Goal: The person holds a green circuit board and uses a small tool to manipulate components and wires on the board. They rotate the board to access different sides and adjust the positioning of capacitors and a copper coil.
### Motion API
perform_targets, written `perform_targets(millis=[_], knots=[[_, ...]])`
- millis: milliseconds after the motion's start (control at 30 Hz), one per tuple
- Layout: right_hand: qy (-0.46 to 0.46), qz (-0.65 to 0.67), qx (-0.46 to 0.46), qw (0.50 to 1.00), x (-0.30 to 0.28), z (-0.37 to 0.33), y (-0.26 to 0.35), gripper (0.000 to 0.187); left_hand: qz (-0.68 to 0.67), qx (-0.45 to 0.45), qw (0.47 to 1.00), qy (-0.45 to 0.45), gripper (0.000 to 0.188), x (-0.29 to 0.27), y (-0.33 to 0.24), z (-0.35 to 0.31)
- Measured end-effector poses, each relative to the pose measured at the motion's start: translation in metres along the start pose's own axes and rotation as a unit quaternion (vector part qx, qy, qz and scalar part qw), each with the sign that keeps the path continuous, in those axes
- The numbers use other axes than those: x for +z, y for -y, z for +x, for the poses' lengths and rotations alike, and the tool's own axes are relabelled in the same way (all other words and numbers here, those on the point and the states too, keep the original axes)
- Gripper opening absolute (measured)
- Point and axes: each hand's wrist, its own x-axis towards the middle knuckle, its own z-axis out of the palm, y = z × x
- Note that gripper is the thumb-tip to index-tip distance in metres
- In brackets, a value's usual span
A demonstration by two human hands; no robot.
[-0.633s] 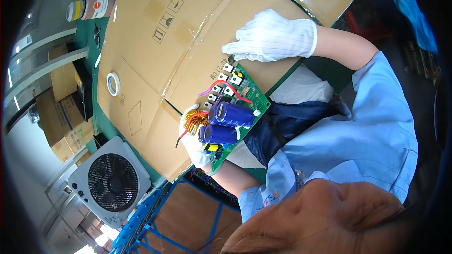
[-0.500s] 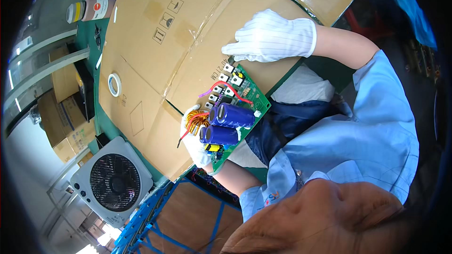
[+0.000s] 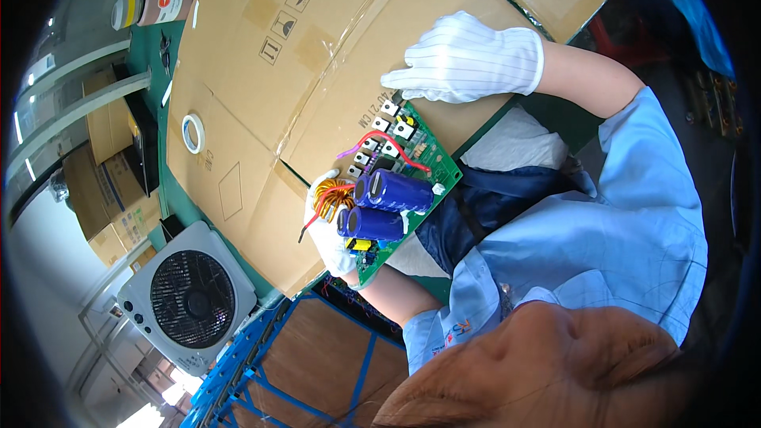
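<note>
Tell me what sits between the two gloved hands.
In the head view, the green circuit board spans it, gripped by the left hand and reaching the right hand, carrying two blue capacitors and a red wire.

Bright, even light is falling across the large flat brown cardboard box [image 3: 261,71], glinting along its clear tape seams. The white striped glove [image 3: 468,59] is nearly blowing out. Straight edges are bending strongly toward the black fisheye rim, and the lower foreground near the lens is blurring out of focus.
</note>
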Motion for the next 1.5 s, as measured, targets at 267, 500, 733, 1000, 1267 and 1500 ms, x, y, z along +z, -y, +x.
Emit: perform_targets(millis=[267, 500, 733, 1000, 1267, 1500], knots=[[-0.017, -0.004, 0.011, 1.000, 0.004, 0.000, 0.001, 0.038, 0.014, -0.001, 1.000, 0.005, 0.077, -0.001, -0.003, 0.001], [-0.014, -0.008, 0.008, 1.000, 0.004, 0.001, 0.001, 0.037, 0.036, 0.013, 0.999, 0.019, 0.077, 0.001, -0.007, 0.001], [-0.014, -0.006, 0.011, 1.000, 0.002, 0.000, 0.002, 0.040, -0.025, -0.039, 0.999, -0.026, 0.076, 0.000, -0.003, 0.002], [-0.032, -0.018, 0.013, 0.999, 0.006, -0.001, 0.002, 0.043, -0.043, -0.050, 0.997, -0.034, 0.068, 0.001, -0.003, 0.003], [-0.038, -0.008, -0.002, 0.999, 0.008, -0.003, 0.000, 0.050, -0.071, -0.053, 0.996, -0.032, 0.067, 0.001, 0.000, 0.003], [-0.051, -0.007, -0.010, 0.999, 0.010, -0.002, 0.000, 0.050, -0.085, -0.058, 0.994, -0.033, 0.065, 0.001, 0.001, 0.003]])
